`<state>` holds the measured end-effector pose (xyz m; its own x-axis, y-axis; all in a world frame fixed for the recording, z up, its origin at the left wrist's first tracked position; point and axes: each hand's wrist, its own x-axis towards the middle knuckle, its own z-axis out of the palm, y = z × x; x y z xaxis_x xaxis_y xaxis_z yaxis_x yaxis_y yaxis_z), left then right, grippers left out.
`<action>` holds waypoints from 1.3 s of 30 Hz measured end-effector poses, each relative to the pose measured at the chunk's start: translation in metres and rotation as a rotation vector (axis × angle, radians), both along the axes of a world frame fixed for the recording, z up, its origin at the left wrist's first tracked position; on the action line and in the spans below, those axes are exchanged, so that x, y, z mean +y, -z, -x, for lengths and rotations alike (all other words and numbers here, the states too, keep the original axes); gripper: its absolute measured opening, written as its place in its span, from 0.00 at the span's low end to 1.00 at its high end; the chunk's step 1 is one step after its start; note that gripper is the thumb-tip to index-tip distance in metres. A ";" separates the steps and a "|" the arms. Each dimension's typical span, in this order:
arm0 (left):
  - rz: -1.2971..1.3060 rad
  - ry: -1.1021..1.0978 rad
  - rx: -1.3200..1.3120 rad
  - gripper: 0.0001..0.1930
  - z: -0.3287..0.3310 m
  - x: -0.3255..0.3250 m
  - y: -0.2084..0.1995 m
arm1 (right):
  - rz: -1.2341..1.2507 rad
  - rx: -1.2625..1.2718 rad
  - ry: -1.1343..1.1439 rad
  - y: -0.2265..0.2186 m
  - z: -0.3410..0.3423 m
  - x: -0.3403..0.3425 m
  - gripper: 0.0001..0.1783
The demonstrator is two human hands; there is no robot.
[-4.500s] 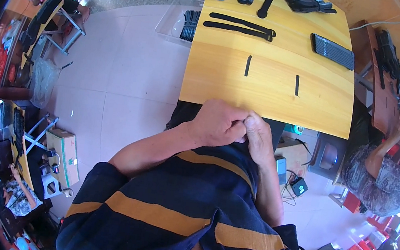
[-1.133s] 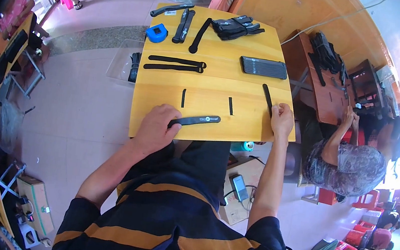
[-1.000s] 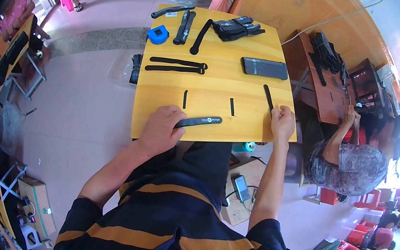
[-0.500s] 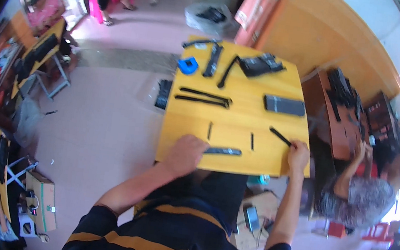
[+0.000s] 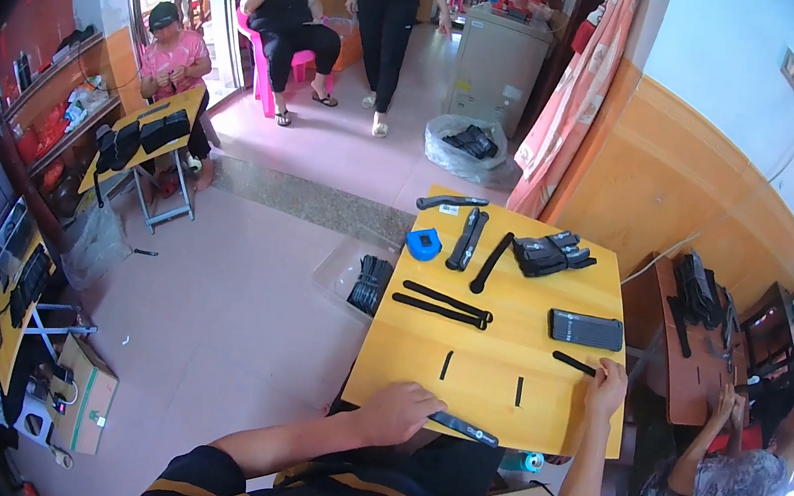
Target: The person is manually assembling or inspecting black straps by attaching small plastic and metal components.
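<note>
At the near edge of the yellow table (image 5: 504,347), my left hand (image 5: 398,413) is closed on one end of a flat black strap with small pale print (image 5: 466,428). The strap's other end points right along the edge. My right hand (image 5: 606,388) pinches the end of a thin black strap (image 5: 572,363) near the table's right side. Between the hands are two short black strips or marks (image 5: 518,392). Two long black straps with rounded ends (image 5: 442,312) lie side by side farther back. Beyond my right hand sits a dark flat rectangular thing (image 5: 586,329).
A strap bundle (image 5: 551,255), a single curved strap (image 5: 492,263) and a blue rounded tool (image 5: 423,243) occupy the table's back. A clear bin (image 5: 339,271) stands left of it. At right, a co-worker (image 5: 716,491) sits by a brown table (image 5: 679,355). Others are farther back.
My view has tilted up and turned, so the table sits lower and farther right in the picture and more of the room shows. Both hands stay on their straps.
</note>
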<state>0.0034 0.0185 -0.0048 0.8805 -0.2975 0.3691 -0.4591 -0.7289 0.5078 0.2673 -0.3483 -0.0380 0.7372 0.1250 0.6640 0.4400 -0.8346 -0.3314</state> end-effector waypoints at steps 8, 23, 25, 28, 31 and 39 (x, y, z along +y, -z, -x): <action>0.143 -0.005 0.148 0.17 0.003 -0.008 -0.008 | -0.512 -0.285 -0.572 -0.187 0.183 0.106 0.02; 0.438 0.011 0.206 0.19 0.009 -0.029 -0.009 | -1.136 -0.625 -2.163 -0.240 0.312 0.155 0.17; 0.438 0.017 0.209 0.19 0.009 -0.029 -0.011 | -1.021 -0.683 -1.957 -0.235 0.316 0.149 0.16; 0.478 -0.008 0.289 0.19 0.010 -0.029 -0.017 | -0.906 -0.705 -1.765 -0.234 0.320 0.143 0.16; 0.483 0.008 0.286 0.19 0.005 -0.030 -0.015 | -0.902 -0.628 -1.801 -0.228 0.326 0.136 0.16; 0.499 0.027 0.278 0.19 -0.001 -0.038 -0.013 | -0.935 -0.424 -1.933 -0.204 0.335 0.114 0.16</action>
